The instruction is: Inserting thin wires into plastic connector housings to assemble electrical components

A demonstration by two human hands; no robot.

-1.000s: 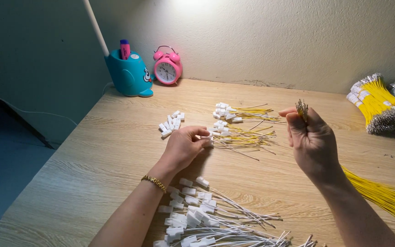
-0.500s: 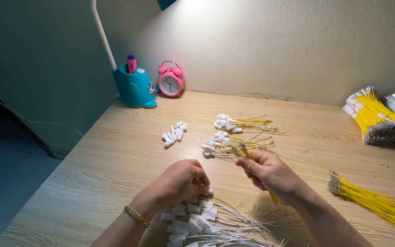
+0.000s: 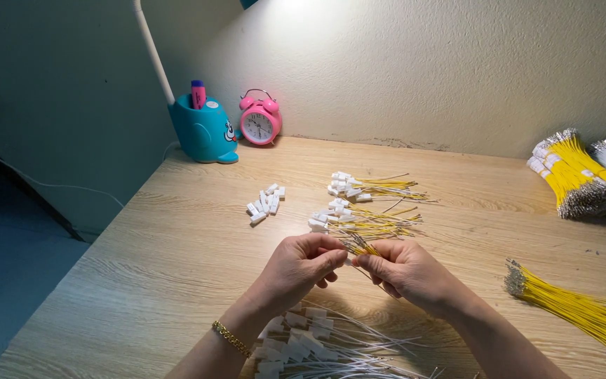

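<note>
Now we have both hands together over the middle of the desk point(image 3: 177, 253). Our left hand point(image 3: 301, 265) is curled, thumb and forefinger pinched on a small white connector point(image 3: 346, 260) that barely shows between the fingertips. Our right hand point(image 3: 409, 271) meets it fingertip to fingertip and pinches a few yellow wires point(image 3: 359, 245), whose ends fan up and to the left just above the knuckles. A gold bracelet point(image 3: 231, 338) sits on the left wrist.

Just beyond the hands lie two small heaps of finished pieces point(image 3: 366, 219), white plugs with yellow wires trailing to the right. Left of those, a little cluster of loose white connectors point(image 3: 265, 203) lies apart on the wood. Under our wrists, at the near edge, sprawls a pile of white connectors with white wires point(image 3: 317, 347). A bundle of yellow wires point(image 3: 575, 310) lies to the right of our right forearm, well apart from a bigger yellow bundle point(image 3: 571, 172) at the far right by the wall.

At the back stand a blue pen holder point(image 3: 205, 132) with the lamp's white stalk rising from it, and just beside it a pink alarm clock point(image 3: 259, 119).
</note>
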